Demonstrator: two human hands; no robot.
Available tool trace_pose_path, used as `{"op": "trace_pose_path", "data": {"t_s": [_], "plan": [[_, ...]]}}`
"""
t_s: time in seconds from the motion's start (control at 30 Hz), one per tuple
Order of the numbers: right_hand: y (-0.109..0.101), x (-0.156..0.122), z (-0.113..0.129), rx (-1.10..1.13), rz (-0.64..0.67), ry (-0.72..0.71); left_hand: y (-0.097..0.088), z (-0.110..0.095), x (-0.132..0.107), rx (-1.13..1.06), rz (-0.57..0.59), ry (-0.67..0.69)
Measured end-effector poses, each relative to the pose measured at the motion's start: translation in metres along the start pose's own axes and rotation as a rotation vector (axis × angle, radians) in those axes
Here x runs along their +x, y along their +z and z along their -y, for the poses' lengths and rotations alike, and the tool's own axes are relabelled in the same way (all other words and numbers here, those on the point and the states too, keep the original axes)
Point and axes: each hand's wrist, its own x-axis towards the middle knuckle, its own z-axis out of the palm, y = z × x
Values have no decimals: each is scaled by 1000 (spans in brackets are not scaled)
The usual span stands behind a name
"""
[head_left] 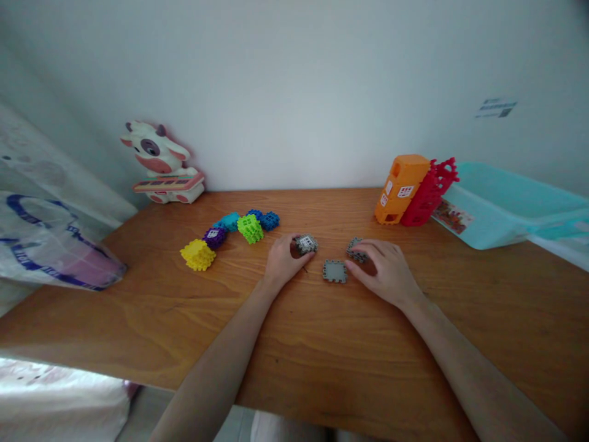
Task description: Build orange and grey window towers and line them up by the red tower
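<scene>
- Left hand [284, 261]: fingers [289, 243] curled and closed around a small grey window block [306, 244], thumb side toward the tabletop, block gripped just above the wood.
- Right hand [385, 271]: fingers [368, 250] only slightly curved, draped over a grey interlocking piece [354, 250], touching its top; gripping or merely resting, impossible to tell.
- Flat grey square tile [334, 271]: notched edges, lying on the wood between both hands, just beside the right fingertips, apparently untouched.
- Wooden table [294, 344]: warm orange-brown, glossy, with visible grain.
- Row of chunky plastic blocks, left of the hands: ribbed yellow block [197, 255], purple block [215, 237], teal block [227, 221], lime-green block [250, 228], blue block [269, 220], nearly all touching in a curve.
- Orange plastic house block [402, 189]: tilted against a red lattice piece [429, 193], far right of the table.
- Beyond them: pale teal plastic bin [497, 205], lying on its side.
- Far left: cow-shaped toy [159, 162] by the wall; printed plastic bag [55, 245] at the table's edge.
</scene>
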Motion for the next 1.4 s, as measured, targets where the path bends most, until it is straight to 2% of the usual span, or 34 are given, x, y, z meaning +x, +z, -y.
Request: {"op": "trace_pose_path", "data": {"t_s": [0.13,0.3,0.47,0.53,0.73,0.93,1.17,1.23,1.33,1.4], "plan": [[3,-1,-17,-30,-51,134,1,0,0,-48,27,-27],[9,-1,-23,23,65,173,4,1,2,-64,51,-19],[8,0,-22,43,71,174,2,-1,2,-55,101,120],[7,0,-23,47,64,173,1,-1,2,-61,109,136],[8,0,-23,62,39,207,2,-1,4,-127,111,47],[9,0,-24,48,68,218,2,-4,5,-167,114,11],[10,-1,-28,99,-32,296,1,1,7,-248,7,-171],[10,-1,-29,101,-47,310,1,1,7,-192,12,-125],[9,0,-27,91,-8,283,2,0,6,-90,69,32],[9,0,-26,83,23,265,3,-1,5,-44,99,89]]}}
